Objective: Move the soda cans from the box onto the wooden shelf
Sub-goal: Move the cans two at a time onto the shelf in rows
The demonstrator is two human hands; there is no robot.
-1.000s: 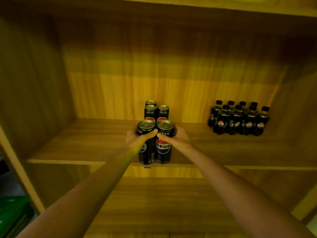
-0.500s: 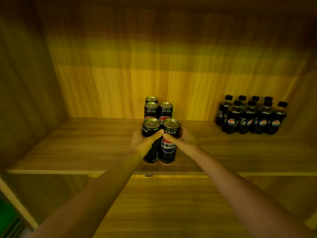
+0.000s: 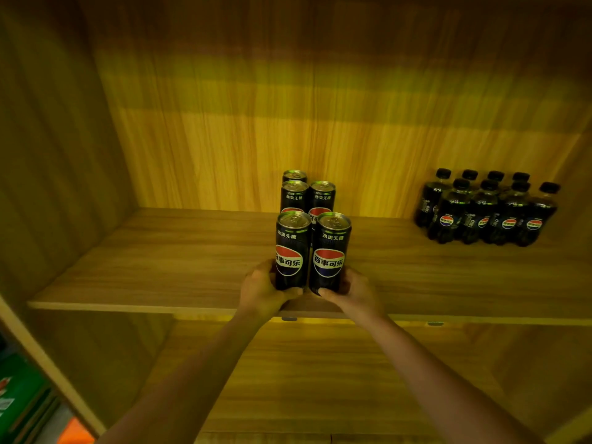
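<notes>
Two black soda cans stand upright side by side near the front of the wooden shelf (image 3: 166,270). My left hand (image 3: 261,291) curls around the base of the left can (image 3: 292,248). The right can (image 3: 331,251) has my right hand (image 3: 354,291) wrapped around its bottom. Behind them stand three more black cans (image 3: 307,195) in a tight group. The box is not in view.
A cluster of several small black soda bottles (image 3: 487,209) stands at the back right of the shelf. Wooden side walls close in left and right, a lower shelf board (image 3: 320,379) lies below. Green and orange items (image 3: 19,405) show at the bottom left.
Both hands slid down from the upper parts of the two front cans to their bases. The cans stand a little further back on the shelf.
</notes>
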